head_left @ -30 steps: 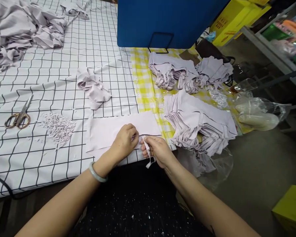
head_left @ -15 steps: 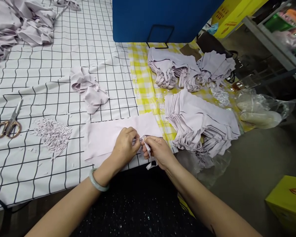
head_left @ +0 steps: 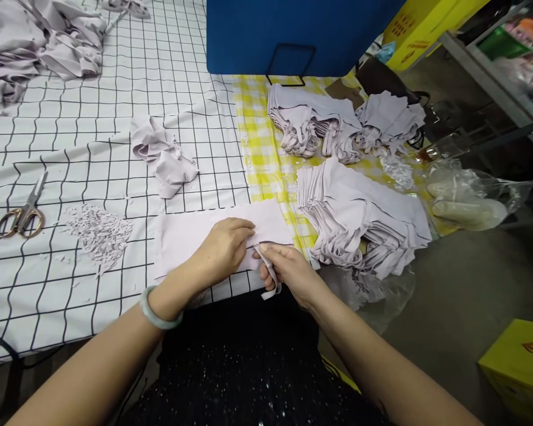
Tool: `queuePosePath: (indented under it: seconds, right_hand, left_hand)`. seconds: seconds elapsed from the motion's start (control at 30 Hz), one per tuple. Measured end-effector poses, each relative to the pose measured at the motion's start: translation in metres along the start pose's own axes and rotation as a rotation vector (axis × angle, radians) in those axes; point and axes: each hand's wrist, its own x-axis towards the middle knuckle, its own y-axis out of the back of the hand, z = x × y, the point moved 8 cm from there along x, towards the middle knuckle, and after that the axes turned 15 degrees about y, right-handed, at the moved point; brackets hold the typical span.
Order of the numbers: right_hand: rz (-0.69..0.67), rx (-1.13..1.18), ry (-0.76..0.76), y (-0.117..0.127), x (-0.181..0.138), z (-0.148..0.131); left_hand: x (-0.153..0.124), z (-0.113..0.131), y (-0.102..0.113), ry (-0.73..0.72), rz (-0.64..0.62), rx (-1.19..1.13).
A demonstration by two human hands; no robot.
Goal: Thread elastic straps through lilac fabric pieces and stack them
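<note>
A pale pink-lilac rectangle of fabric lies flat at the table's front edge. On its right half rests my left hand, fingers together and lying over the cloth; I see nothing held in it. Close beside it, my right hand pinches a narrow fabric strap between thumb and fingers at the cloth's lower edge. The strap's loose end hangs down in a curl below the fingers. Part of the fabric's lower edge is hidden under my hands.
Scissors and a heap of small fabric snippets lie left. A crumpled fabric piece sits behind. Stacked strapped pieces are to the right. A blue board stands at the back; a yellow box is on the floor.
My left hand has let go near the strap and moved slightly up and left, its fingers now over the fabric. My right hand still pinches the strap in about the same place.
</note>
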Motion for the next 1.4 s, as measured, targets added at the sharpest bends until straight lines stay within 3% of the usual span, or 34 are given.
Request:
queuePosePath:
  seconds: [0.13,0.23,0.37,0.43,0.5,0.57,0.6,0.7,0.77,0.9,0.97,1.2,1.3,1.4]
  right_hand:
    - [0.125,-0.254,0.211,0.024,-0.057,0.002]
    - [0.224,-0.370,0.291,0.039,-0.092,0.033]
    - [0.180,-0.341,0.314,0.042,-0.097,0.082]
    - [0.225,-0.322,0.376,0.048,-0.095,0.086]
    - [0.389,-0.372,0.503,0.061,-0.101,0.074]
    - [0.455,-0.463,0.639,0.059,-0.105,0.056]
    - [0.360,-0.490,0.663,0.047,-0.100,0.052]
    - [-0.208,-0.377,0.494,-0.025,-0.069,0.068]
    - [-0.429,-0.253,0.298,-0.073,-0.049,0.087]
    - [-0.532,-0.041,0.142,-0.129,-0.025,0.098]
    - [-0.582,-0.069,0.216,-0.132,-0.031,0.089]
    - [-0.703,-0.535,0.589,-0.093,-0.106,0.038]
    - [-0.605,-0.599,0.688,-0.081,-0.124,0.007]
    - [-0.429,-0.562,0.680,-0.062,-0.125,-0.033]
  left_hand:
    - [0.011,-0.003,-0.018,-0.044,-0.038,0.258]
    - [0.016,-0.011,-0.034,-0.030,-0.010,0.323]
    - [0.022,-0.013,-0.043,-0.022,-0.010,0.357]
    - [0.024,-0.014,-0.040,-0.012,-0.057,0.350]
    - [0.021,-0.015,-0.026,0.000,-0.097,0.296]
    - [0.007,-0.020,0.005,0.027,0.000,0.180]
    - [-0.007,-0.024,0.025,0.048,0.111,0.115]
    - [-0.072,-0.033,0.069,0.091,0.416,-0.033]
    - [-0.114,-0.035,0.067,0.089,0.431,-0.101]
    - [-0.161,-0.040,0.038,0.079,0.365,-0.180]
    - [-0.169,-0.040,0.031,0.048,0.358,-0.171]
    - [-0.170,-0.031,0.023,0.055,0.294,-0.027]
    - [-0.170,-0.032,0.014,0.125,0.363,0.106]
    - [-0.170,-0.032,0.006,0.156,0.395,0.182]
